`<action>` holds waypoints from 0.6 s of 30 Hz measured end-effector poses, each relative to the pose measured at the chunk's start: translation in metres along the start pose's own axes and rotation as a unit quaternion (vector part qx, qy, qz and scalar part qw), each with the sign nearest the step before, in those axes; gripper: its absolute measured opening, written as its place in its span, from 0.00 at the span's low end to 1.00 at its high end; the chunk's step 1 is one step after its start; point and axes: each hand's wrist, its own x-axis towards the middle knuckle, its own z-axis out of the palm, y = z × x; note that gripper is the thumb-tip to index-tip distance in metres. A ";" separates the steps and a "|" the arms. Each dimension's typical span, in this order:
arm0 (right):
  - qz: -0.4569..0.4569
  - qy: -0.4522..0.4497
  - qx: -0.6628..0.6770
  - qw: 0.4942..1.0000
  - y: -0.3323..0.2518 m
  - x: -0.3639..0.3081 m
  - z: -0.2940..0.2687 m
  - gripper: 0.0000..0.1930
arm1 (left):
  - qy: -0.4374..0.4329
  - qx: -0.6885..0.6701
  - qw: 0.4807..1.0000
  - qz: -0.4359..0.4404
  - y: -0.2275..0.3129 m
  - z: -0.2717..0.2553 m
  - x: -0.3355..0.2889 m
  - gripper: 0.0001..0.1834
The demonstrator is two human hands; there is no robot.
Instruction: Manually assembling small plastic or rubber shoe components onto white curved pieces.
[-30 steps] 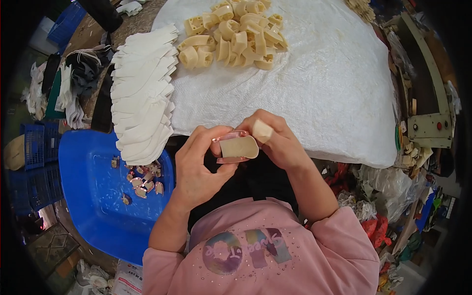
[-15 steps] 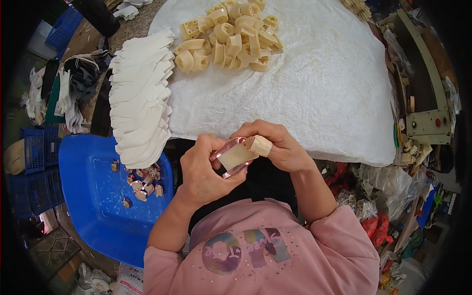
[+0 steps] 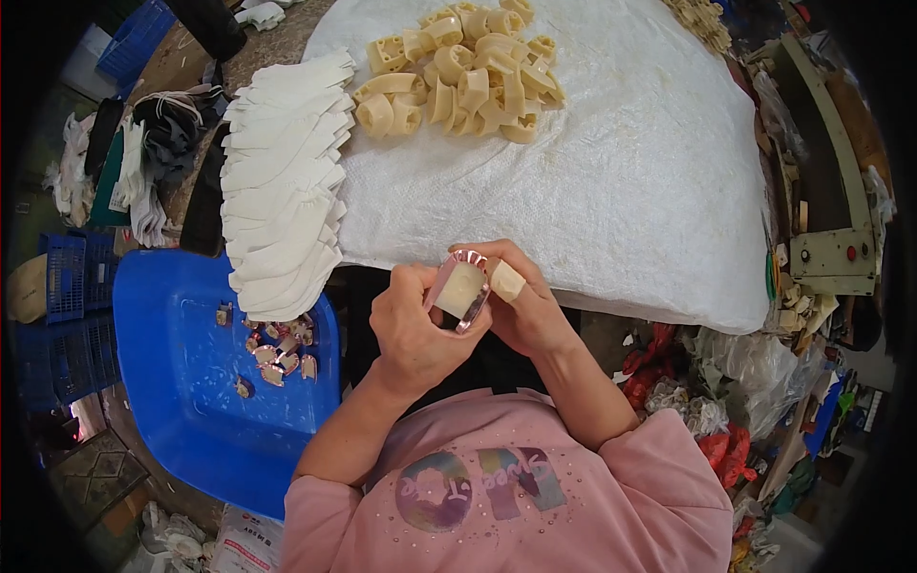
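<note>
In front of my body both hands grip one small hollow piece [image 3: 462, 289], shaped like a shoe heel, with a shiny metallic-pink outside and a cream face turned up. My left hand [image 3: 413, 323] is closed round its left side and lower end. From the right, my right hand [image 3: 532, 310] holds it with the fingers bent behind its far edge, partly hidden. A cream wrap [image 3: 505, 282] covers my right thumb, which sits close to the piece's right side. Beyond the hands, a heap of similar beige curved pieces [image 3: 473, 76] lies on a white woven sack [image 3: 611, 191].
A fanned row of white strips [image 3: 287, 181] lies along the sack's left side. Below it, a blue tub [image 3: 181, 401] holds several pink-and-cream pieces [image 3: 277, 358]. Blue crates [image 3: 72, 315] stand far left; plastic bags [image 3: 750, 368] and a metal frame with buttons [image 3: 831, 253] are at right.
The piece has been turned in my hands, its curved pink end now pointing away from me. My right hand and forearm have shifted slightly left and nearer my body.
</note>
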 end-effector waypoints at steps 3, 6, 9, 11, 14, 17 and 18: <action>-0.067 0.050 -0.195 0.977 -0.002 0.000 0.008 0.16 | 0.002 0.043 0.999 0.008 -0.002 0.001 0.000 0.24; -0.116 0.102 -0.394 0.906 -0.001 0.003 0.011 0.15 | 0.011 0.042 0.999 0.024 -0.007 0.001 -0.003 0.24; -0.100 0.079 -0.335 0.934 -0.005 0.006 0.007 0.15 | -0.025 0.009 0.997 -0.079 -0.003 -0.006 0.000 0.22; -0.074 0.041 -0.258 0.962 -0.007 0.011 0.001 0.16 | -0.037 -0.327 0.909 -0.257 -0.013 -0.010 0.003 0.18; -0.139 -0.096 -0.305 0.937 -0.016 0.017 0.001 0.18 | -0.132 -0.462 0.824 -0.301 -0.015 -0.023 0.001 0.14; -0.155 -0.067 -0.354 0.920 -0.016 0.018 0.005 0.15 | -0.191 -0.484 0.795 -0.312 -0.023 -0.028 -0.002 0.18; -0.154 -0.071 -0.354 0.920 -0.019 0.020 0.006 0.15 | -0.182 -0.364 0.887 -0.217 -0.024 -0.031 0.000 0.17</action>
